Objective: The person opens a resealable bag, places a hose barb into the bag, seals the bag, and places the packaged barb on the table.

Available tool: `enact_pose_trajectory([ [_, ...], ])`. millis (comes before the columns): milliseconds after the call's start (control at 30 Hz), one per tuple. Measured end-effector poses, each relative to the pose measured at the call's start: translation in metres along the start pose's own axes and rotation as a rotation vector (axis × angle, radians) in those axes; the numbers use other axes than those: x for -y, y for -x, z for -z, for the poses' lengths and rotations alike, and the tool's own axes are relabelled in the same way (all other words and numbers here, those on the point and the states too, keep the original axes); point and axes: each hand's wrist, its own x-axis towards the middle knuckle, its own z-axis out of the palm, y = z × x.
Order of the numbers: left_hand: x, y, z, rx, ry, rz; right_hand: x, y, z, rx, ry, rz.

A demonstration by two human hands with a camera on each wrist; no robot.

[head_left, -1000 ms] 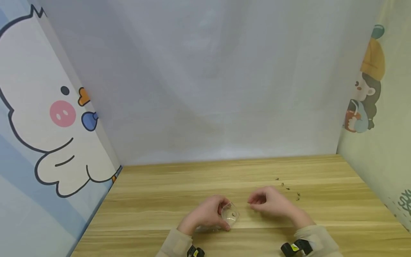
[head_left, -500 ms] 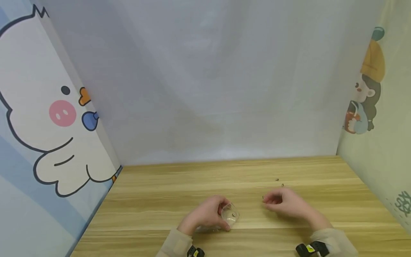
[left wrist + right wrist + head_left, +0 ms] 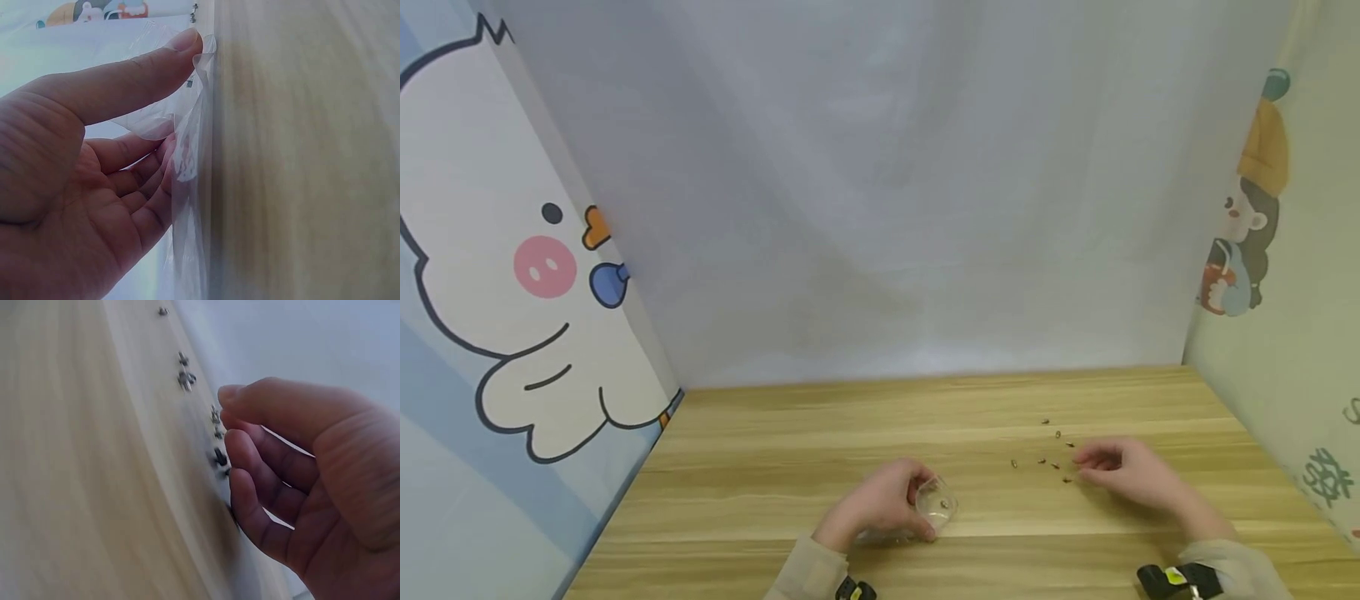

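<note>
My left hand (image 3: 887,502) holds a clear plastic bag (image 3: 934,510) low over the table, thumb and fingers spreading its mouth. One small metal piece (image 3: 944,504) shows within the mouth. In the left wrist view the crinkled film of the bag (image 3: 187,169) runs past my fingertips. To the right, my right hand (image 3: 1123,473) hovers just beside several small metal screws (image 3: 1056,466), its fingers loosely bent with nothing visible between them. From the right wrist, a screw (image 3: 219,456) lies beyond the fingertips, slightly blurred, with others in a line farther off.
The wood-grain table (image 3: 790,450) meets a grey-white curtain (image 3: 925,208) at its back edge. A cartoon-printed panel (image 3: 475,250) stands on the left, a pale green printed one (image 3: 1307,333) on the right.
My right hand has moved steadily to the right, and screws it had covered now show to its left. One screw that was at its fingertips now lies on the table. The left hand stays put.
</note>
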Motion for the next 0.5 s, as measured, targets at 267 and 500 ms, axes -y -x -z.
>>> enact_pose_trajectory([
  [267,-0.002,0.002,-0.002,0.005,0.027,0.004,-0.01,0.011,0.012,-0.022,0.032,-0.039],
  [500,-0.003,0.001,-0.002,0.006,0.025,0.011,-0.012,0.013,0.017,-0.027,0.037,-0.009],
])
